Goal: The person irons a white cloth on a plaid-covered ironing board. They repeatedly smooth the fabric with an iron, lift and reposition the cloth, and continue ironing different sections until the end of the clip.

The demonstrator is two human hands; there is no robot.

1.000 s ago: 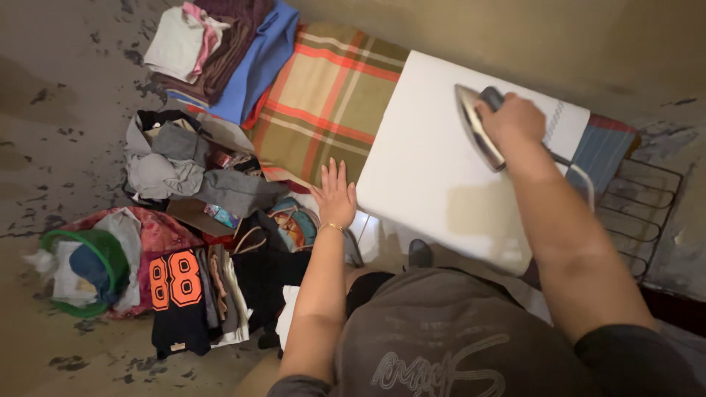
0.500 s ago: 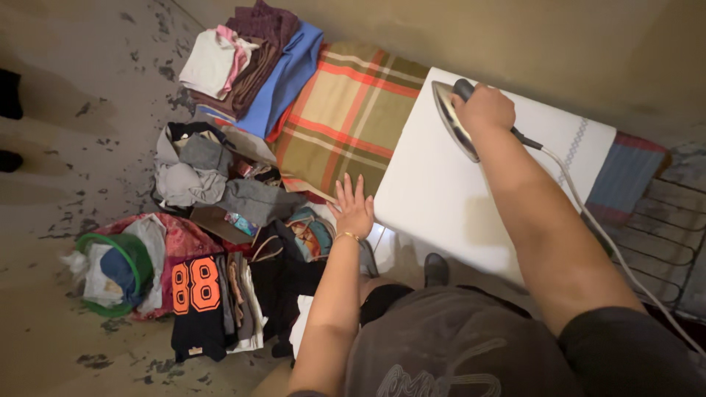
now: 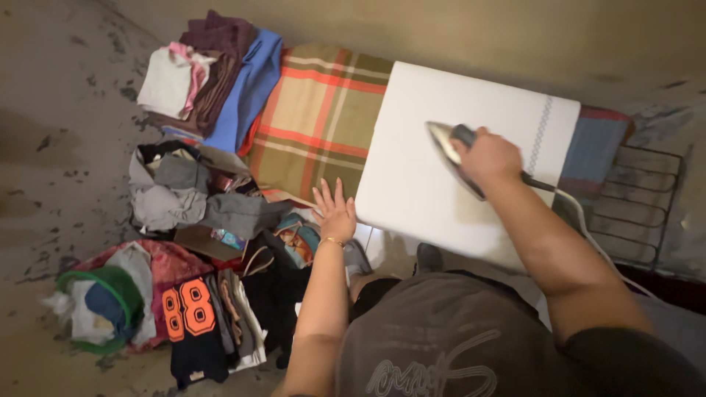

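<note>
My right hand (image 3: 491, 156) is wrapped around the iron (image 3: 450, 151) on the white cloth (image 3: 412, 176), its tip pointing away-left; my left hand (image 3: 334, 212), fingers spread, presses the cloth's near-left corner.

Ironing board (image 3: 625, 198) under plaid blanket (image 3: 316, 121), with white cloth (image 3: 441, 147) and folded clothes (image 3: 213, 73) on top.

Dim light falls on a stained concrete floor (image 3: 51, 162) and a plain beige wall (image 3: 456, 29).

l hand (image 3: 334, 212) flat, fingers spread, arm straight; r hand (image 3: 491, 156) in closed grip, arm extended fwd.
</note>
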